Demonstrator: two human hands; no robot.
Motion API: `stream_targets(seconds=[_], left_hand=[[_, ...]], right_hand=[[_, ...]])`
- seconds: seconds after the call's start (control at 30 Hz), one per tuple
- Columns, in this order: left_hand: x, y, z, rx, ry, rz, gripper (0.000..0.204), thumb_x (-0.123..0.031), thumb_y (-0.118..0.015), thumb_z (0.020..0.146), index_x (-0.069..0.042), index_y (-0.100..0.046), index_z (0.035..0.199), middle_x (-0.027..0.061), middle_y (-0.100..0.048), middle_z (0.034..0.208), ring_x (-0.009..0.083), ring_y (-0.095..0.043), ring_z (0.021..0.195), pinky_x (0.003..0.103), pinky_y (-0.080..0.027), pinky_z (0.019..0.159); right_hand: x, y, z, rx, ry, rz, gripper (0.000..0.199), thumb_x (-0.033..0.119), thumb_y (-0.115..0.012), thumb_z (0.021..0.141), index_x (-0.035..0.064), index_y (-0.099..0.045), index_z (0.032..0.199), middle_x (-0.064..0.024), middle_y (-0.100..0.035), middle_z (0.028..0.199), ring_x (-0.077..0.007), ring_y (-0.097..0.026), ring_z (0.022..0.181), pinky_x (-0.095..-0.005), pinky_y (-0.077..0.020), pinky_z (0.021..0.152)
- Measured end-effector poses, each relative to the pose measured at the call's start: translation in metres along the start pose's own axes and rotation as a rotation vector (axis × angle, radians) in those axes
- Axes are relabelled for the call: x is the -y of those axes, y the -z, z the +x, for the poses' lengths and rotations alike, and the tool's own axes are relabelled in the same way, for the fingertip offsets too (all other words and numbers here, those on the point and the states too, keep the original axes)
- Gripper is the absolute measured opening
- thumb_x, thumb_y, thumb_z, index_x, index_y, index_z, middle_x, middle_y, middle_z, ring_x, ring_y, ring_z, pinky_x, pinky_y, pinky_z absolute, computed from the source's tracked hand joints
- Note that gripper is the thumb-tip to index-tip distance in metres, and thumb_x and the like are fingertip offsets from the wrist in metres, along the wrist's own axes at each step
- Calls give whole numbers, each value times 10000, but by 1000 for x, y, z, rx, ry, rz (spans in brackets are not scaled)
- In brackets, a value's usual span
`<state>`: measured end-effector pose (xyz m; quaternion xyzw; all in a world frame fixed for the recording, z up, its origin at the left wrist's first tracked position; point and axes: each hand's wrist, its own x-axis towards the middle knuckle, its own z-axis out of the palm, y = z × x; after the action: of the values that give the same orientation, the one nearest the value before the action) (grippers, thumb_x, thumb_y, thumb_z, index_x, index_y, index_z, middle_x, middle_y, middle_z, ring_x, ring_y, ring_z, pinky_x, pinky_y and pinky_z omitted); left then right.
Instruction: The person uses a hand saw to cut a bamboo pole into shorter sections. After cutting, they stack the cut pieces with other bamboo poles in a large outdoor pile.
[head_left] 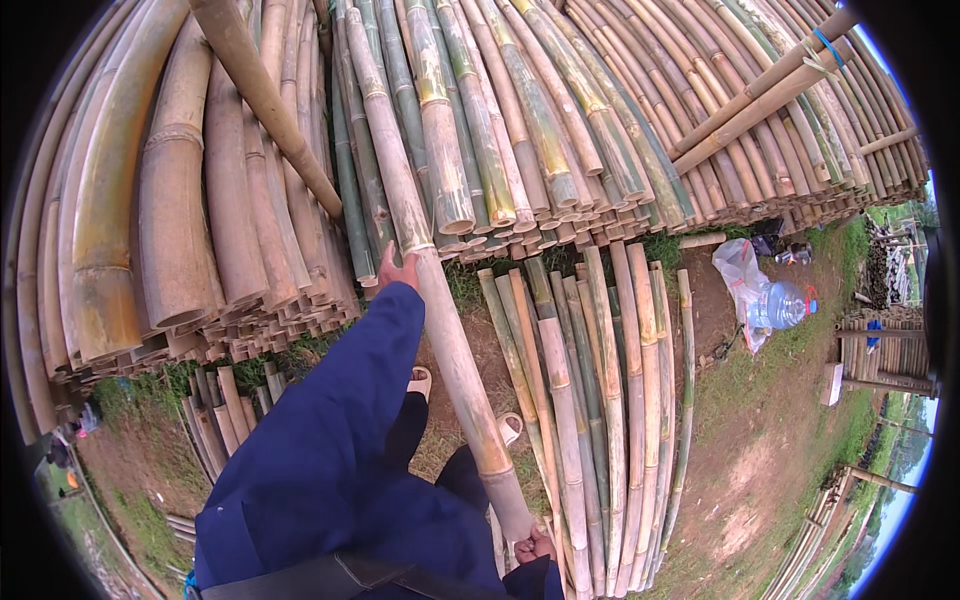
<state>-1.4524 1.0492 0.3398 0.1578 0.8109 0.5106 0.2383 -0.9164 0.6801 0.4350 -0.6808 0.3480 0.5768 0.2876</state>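
A long pale bamboo pole (455,350) slants from the stack at the top down to my waist on the right. My left hand (400,269) grips it from its left side near a node, close to the stack's cut ends; the far side of the fingers is hidden. At the pole's near end, my right hand (535,546) is closed against its edge. The pole's upper part lies on top of the green and tan bamboo stack (445,205). Just right of the held pole, a row of bamboo poles (610,400) lies on the ground.
Thick bamboo poles (180,220) pile up at left, with a slanting bamboo post (265,95) before them. Another large stack (680,80) fills the upper right. A clear plastic jug (782,305) and a white plastic bag (738,270) lie on the dirt. My sandalled feet (421,382) stand below.
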Motion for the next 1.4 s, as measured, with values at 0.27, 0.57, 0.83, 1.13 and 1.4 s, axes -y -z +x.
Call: stream_targets(seconds=[0.27, 0.57, 0.83, 1.13, 1.4], left_hand=[[24, 197, -179, 673, -96, 448, 810, -231, -713, 867, -25, -314, 1540, 231, -420, 1529, 392, -378, 1433, 441, -301, 1197], [125, 414, -216, 427, 331, 733, 766, -232, -741, 840, -62, -396, 1503, 238, -552, 1402, 374, -588, 1243, 434, -470, 1063], [168, 440, -270, 447, 709, 504, 698, -135, -680, 910, -25, -340, 1509, 243, -605, 1327, 283, -656, 1165, 373, -563, 937], [188, 437, -264, 534, 716, 391, 623, -151, -664, 933, -25, -396, 1481, 251, -627, 1291, 281, -683, 1108, 362, -558, 931], [170, 428, -244, 508, 596, 380, 547, -168, -634, 941, -13, -463, 1437, 227, -681, 1202, 258, -700, 1049, 373, -554, 928]], right_hand=[[-106, -291, 26, 397, -91, -207, 124, 216, -496, 1066, 97, -526, 1050, 12, -413, 661, -89, -333, 466, -251, -311, 450], [-201, -542, 8, 593, -50, -239, 133, 207, -522, 1053, 89, -534, 993, 7, -397, 654, -97, -311, 473, -270, -281, 462], [-231, -659, -2, 681, 85, -246, 178, 245, -616, 1016, 94, -537, 963, 11, -436, 739, -94, -352, 544, -259, -315, 473], [-233, -673, 12, 633, 293, -248, 167, 235, -647, 1001, 98, -555, 973, -1, -513, 779, -84, -411, 585, -245, -376, 515], [-226, -667, 24, 618, 295, -175, 169, 178, -675, 981, 60, -556, 955, 2, -479, 733, -105, -437, 599, -272, -395, 504]])
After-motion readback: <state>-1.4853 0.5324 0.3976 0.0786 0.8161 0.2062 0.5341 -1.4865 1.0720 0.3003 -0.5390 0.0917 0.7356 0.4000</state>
